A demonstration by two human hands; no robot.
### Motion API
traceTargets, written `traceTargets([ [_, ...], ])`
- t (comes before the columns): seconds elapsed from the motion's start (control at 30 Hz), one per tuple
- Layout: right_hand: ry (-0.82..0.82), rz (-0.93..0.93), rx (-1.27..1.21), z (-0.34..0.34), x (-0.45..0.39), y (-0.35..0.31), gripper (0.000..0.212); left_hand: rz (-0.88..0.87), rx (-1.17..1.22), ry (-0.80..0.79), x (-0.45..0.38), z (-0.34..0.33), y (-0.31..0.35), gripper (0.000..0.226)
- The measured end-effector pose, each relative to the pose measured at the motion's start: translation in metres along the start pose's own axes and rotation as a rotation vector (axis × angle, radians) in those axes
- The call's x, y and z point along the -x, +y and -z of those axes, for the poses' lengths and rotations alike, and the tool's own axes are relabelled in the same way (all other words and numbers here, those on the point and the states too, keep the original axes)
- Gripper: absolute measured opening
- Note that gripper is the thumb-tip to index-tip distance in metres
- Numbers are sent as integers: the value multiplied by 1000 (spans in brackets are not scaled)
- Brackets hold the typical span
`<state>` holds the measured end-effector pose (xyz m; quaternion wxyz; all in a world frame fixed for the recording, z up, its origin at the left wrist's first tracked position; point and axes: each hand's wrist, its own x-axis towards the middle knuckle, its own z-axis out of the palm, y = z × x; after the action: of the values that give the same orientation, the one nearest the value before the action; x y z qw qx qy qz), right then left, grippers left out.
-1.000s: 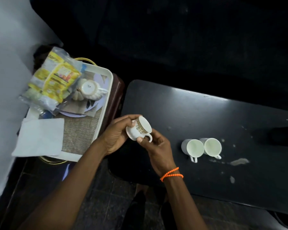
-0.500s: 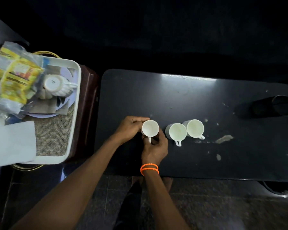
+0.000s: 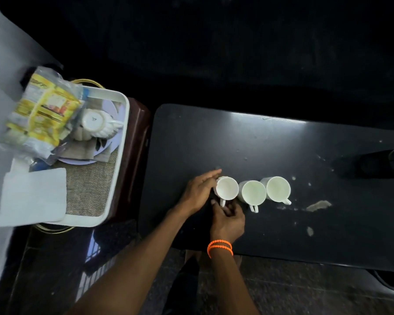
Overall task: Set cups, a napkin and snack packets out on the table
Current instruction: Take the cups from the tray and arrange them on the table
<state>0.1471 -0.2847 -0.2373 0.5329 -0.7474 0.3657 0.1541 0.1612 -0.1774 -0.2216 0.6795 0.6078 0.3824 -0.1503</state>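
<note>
Third cup (image 3: 226, 188) now down beside two others; both hands' fingers loosened (still touching).

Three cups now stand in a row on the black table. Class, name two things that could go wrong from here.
1. The three cups sit rim to rim. The left hand lies against the left cup and could knock it into the middle cup.
2. The snack packets are heaped over the far edge of the tray against an upturned cup; pulling them out may topple it.
</note>
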Motion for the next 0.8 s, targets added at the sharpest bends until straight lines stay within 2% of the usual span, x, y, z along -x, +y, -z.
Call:
traceTargets([
  [0.07,18,-78,19,2,9,4,55,35,44,21,3,0,1,71],
  [0.17,1,-153,62,-2,27,12,40,28,140,92,12,7,11,69],
  [0.27,-113,-107,71,-20,49,14,16,-56,248,263,22,35,29,49],
  [0.37,-287,70,97,-54,70,-1,14,-235,217,601,31,83,44,31],
  [0.43,-462,195,110,-82,83,-21,17,-300,-4,926,35,124,48,35],
  [0.5,-691,312,137,-113,96,-45,17,-224,-202,1156,36,165,46,47],
  [0.57,-864,433,198,-143,109,-68,18,-47,-243,1165,34,201,43,57],
  [0.63,-947,557,295,-170,121,-88,32,54,-217,1041,29,228,39,60],
  [0.73,-1066,572,467,-200,131,-107,74,-31,133,827,23,246,36,52],
  [0.8,-1095,589,614,-211,132,-111,84,-14,397,725,25,246,35,53],
])
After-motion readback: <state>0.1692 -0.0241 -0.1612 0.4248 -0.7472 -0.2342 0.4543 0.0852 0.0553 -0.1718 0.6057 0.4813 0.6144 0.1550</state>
